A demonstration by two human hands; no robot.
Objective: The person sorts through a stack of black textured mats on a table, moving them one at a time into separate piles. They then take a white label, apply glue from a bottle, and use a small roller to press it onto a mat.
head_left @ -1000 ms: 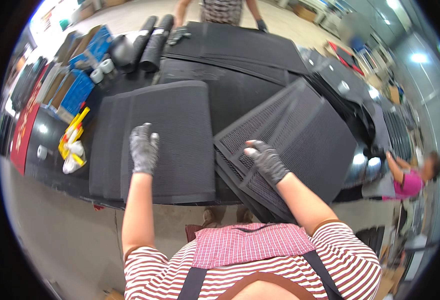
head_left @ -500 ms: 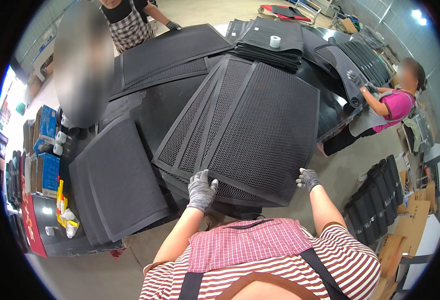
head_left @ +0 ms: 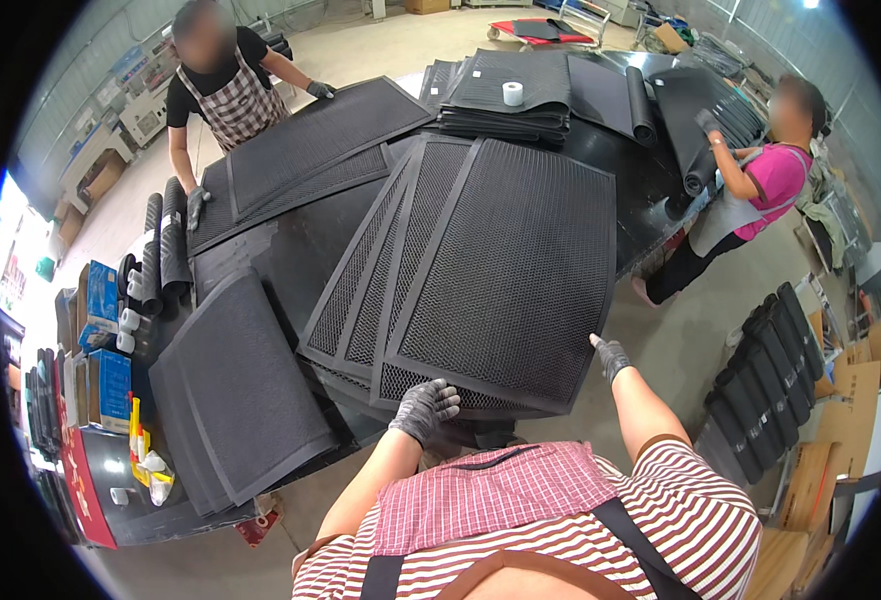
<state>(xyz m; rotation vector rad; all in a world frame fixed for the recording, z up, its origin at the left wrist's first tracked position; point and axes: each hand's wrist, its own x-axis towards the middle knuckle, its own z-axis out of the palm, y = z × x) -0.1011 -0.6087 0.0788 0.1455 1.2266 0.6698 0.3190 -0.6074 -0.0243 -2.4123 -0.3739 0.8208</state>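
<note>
My left hand (head_left: pixel 427 410), in a dark grey glove, grips the near edge of the top black mesh mat (head_left: pixel 521 265), its fingers lying over the border near the left corner. On the mat's right edge, my gloved right hand (head_left: pixel 611 357) holds with its fingertips near the front; one bare fingertip shows. The mat has a honeycomb surface and a plain border strip. Beneath it, several similar mats (head_left: pixel 366 290) fan out to the left. What lies under the fingers of both hands is hidden.
More black mats (head_left: pixel 251 390) overlap at left, beside blue boxes (head_left: pixel 114 392) and a yellow tool (head_left: pixel 143 455). A white roll (head_left: pixel 513 94) tops a mat stack. Two co-workers handle mats at far left and right. Rolled mats (head_left: pixel 761 390) stand at right.
The top mat's near left corner has shifted left and toward me, covering more of the mats beneath. My left hand has moved right and nearer. The far-left co-worker now has both hands on mats.
</note>
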